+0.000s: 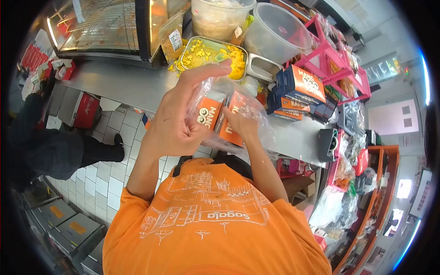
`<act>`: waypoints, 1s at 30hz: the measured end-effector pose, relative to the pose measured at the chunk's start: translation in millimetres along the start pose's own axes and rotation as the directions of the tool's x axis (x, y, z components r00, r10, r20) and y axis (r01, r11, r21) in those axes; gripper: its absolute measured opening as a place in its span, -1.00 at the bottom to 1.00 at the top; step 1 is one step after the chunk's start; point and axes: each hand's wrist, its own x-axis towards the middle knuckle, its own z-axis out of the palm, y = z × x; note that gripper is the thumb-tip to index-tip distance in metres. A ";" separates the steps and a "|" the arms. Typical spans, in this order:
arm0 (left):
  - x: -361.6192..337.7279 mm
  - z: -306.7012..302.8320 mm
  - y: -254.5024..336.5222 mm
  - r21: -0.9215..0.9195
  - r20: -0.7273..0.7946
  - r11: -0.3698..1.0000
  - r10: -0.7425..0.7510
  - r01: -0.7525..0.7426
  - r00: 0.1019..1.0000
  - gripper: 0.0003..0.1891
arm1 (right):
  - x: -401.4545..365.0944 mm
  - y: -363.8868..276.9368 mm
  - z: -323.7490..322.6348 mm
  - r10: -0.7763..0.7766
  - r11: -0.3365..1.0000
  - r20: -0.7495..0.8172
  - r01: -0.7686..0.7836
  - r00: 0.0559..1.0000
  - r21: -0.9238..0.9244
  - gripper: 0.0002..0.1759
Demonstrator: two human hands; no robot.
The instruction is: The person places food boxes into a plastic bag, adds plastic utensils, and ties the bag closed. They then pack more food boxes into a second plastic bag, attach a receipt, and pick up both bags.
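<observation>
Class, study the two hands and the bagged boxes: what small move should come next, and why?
Probably a gentle nudge by the right hand to settle the right-hand box, while the left hand steadies the clear bag. Both boxes are in the bag, the right fingers are already at that box, and the left hand is at the bag's other side.
</observation>
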 end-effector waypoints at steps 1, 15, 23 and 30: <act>0.0 7.2 1.7 -0.069 -0.082 0.997 -0.041 0.036 0.996 -0.11 | -30.5 -24.3 -31.2 0.069 0.997 -0.010 -0.070 0.998 -0.043 -0.01; 23.1 -17.9 -5.4 0.009 -0.176 1.000 0.021 -0.020 0.984 -0.17 | 40.7 89.5 -286.2 -0.509 0.771 -0.085 0.410 0.856 -0.487 0.26; 14.8 -36.3 -6.1 0.113 -0.202 0.990 -0.055 0.079 0.978 -0.17 | -21.8 17.7 -311.0 -0.370 0.928 -0.032 0.371 0.928 0.033 0.08; 19.1 -29.7 10.7 0.221 -0.060 0.962 -0.150 0.160 0.987 -0.19 | -14.2 -86.4 -145.9 -0.724 0.689 0.551 0.465 0.415 0.556 0.18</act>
